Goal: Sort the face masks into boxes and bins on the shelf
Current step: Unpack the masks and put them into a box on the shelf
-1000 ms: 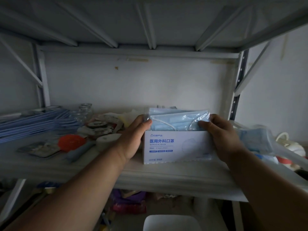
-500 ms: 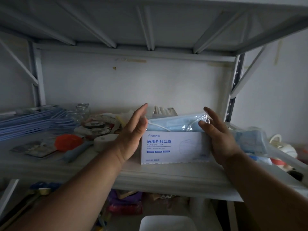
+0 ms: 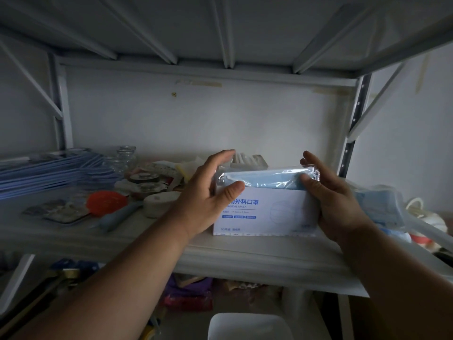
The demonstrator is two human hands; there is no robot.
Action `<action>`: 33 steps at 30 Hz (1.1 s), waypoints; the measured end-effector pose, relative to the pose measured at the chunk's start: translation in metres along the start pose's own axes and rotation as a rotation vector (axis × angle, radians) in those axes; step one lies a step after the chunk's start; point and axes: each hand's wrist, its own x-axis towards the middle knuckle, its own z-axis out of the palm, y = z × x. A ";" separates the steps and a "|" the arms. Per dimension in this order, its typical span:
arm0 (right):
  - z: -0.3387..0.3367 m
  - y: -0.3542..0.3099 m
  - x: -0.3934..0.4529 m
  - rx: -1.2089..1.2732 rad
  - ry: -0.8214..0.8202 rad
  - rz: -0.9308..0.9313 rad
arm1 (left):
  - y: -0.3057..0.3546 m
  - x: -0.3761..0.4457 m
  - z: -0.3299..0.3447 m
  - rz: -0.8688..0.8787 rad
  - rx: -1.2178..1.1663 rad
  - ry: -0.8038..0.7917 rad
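A white surgical mask box (image 3: 277, 212) with blue print stands on the shelf board (image 3: 245, 256), right of centre. A clear-wrapped pack of blue face masks (image 3: 264, 180) sticks out of its open top, lying lengthwise. My left hand (image 3: 206, 197) pinches the pack's left end, thumb in front and fingers over the back. At the right end, my right hand (image 3: 335, 200) has its thumb on the front of the pack and its fingers behind the crimped edge.
A flat stack of blue masks (image 3: 49, 173) lies at the far left, with glass jars (image 3: 125, 155), an orange lid (image 3: 106, 201) and a white round tub (image 3: 159, 202) between it and the box. A plastic bag of blue masks (image 3: 377, 204) lies on the right. A white bin (image 3: 247, 326) stands below.
One second ago both hands held the pack high in the box; half a second ago they let go and opened. Now they have closed on its ends again, and it sits lower.
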 end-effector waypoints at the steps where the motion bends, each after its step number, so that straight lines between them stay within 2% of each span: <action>1: 0.000 -0.001 -0.001 0.009 -0.013 0.001 | 0.000 0.000 0.000 0.008 0.003 0.004; 10: 0.001 0.004 0.000 -0.016 0.031 0.037 | -0.006 0.002 0.002 0.051 -0.014 0.040; 14: -0.001 0.005 0.001 -0.058 0.043 0.048 | -0.011 0.006 0.003 0.150 0.071 0.063; 18: -0.001 0.009 0.005 -0.101 0.042 0.029 | -0.011 0.006 0.002 0.091 0.080 0.048; 23: 0.003 0.005 0.000 -0.121 0.006 -0.019 | -0.012 0.006 0.002 0.116 0.087 0.043; 28: 0.004 0.002 -0.004 -0.190 0.007 0.097 | -0.011 0.004 0.001 0.077 0.024 0.026; 33: 0.006 -0.002 -0.011 -0.283 -0.009 -0.009 | -0.013 0.003 0.002 0.029 0.052 0.023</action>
